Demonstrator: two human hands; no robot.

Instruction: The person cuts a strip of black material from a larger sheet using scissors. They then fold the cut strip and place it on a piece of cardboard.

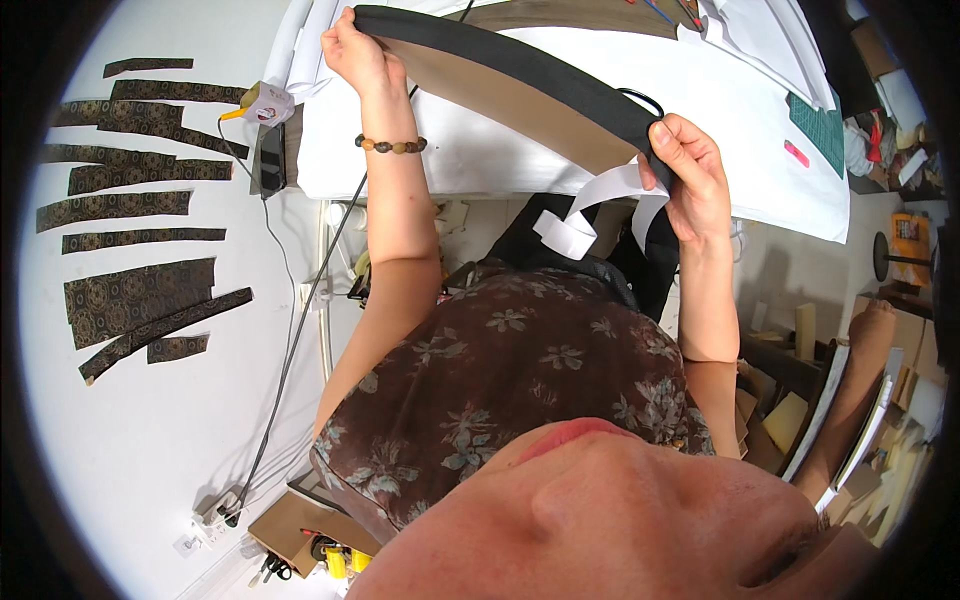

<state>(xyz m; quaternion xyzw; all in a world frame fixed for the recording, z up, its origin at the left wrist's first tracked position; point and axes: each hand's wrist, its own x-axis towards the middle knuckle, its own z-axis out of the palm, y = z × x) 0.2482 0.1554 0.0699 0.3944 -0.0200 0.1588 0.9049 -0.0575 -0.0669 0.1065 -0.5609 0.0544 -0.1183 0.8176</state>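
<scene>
Both hands hold a long, curved panel point(520, 105), tan on its broad face with a black band along its upper edge. My left hand point(362, 58), with a beaded bracelet point(390, 146) on its wrist, pinches the far left end. At the near right end, my right hand point(690, 178) grips the black edge with the thumb on top. A curled white strip point(572, 235) hangs beside the right fingers; whether it is attached to the panel I cannot tell. Stretched between the hands, the panel is raised above a white-covered table point(450, 165).
Dark patterned fabric pieces point(140, 300) hang on the white wall at left, near a tool with a yellow tip point(235, 114) and hanging cables point(290, 350). A green mat point(818, 135) and a pink item point(796, 153) lie at the table's right. Rolls and boards point(850, 400) stand at right.
</scene>
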